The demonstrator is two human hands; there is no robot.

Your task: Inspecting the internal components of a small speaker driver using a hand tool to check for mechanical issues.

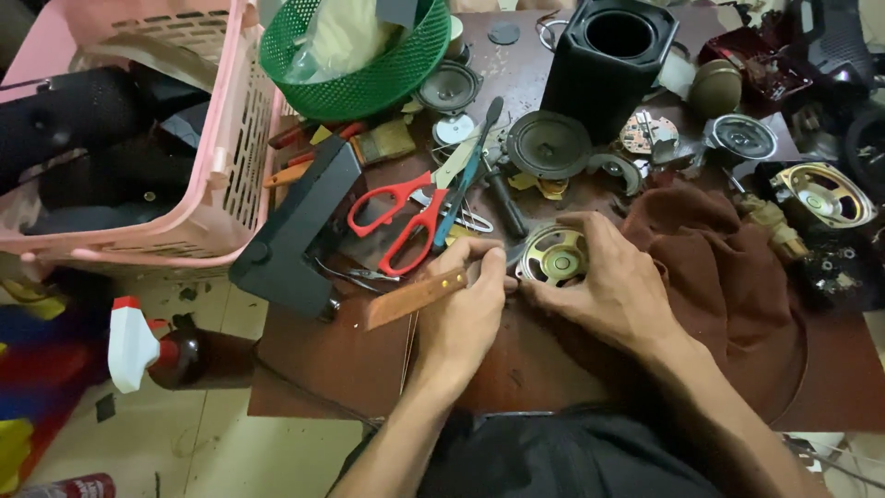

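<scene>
My left hand (466,309) grips a tool with a wooden handle (410,298) that sticks out to the left; its working end points at a small round speaker (553,255) with a metal frame and is hidden by my fingers. My right hand (608,277) rests over the speaker's right side and holds it down on the dark red table (323,360). Red-handled scissors (401,217) lie just beyond my left hand.
A black box-shaped speaker housing (608,60) stands at the back, beside a green mesh basket (355,55) and a pink plastic crate (194,138). More loose speakers (548,143), screwdrivers, a brown cloth (728,267) and a black block (295,231) crowd the table. A spray bottle (152,350) stands on the floor at left.
</scene>
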